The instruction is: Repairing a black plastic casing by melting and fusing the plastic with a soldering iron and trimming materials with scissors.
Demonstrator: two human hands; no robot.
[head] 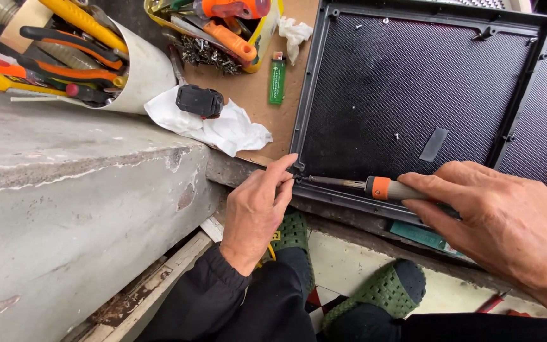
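Note:
My right hand (501, 221) grips a screwdriver (375, 187) with a grey and orange handle, held level with its tip at the near left corner of a black mesh panel (406, 88). My left hand (257, 212) pinches at that same corner, fingertips against the panel's frame where the screwdriver tip meets it. The panel lies flat on a brown board (254, 95). A small screw lies loose on the mesh.
A white tub (140, 69) of pliers and screwdrivers lies at the top left on a concrete ledge (64, 190). Beside it are a black round part on white tissue (223, 130), a green lighter (277, 81) and a yellow tray of screws (223, 38). My feet in green sandals (381, 291) are below.

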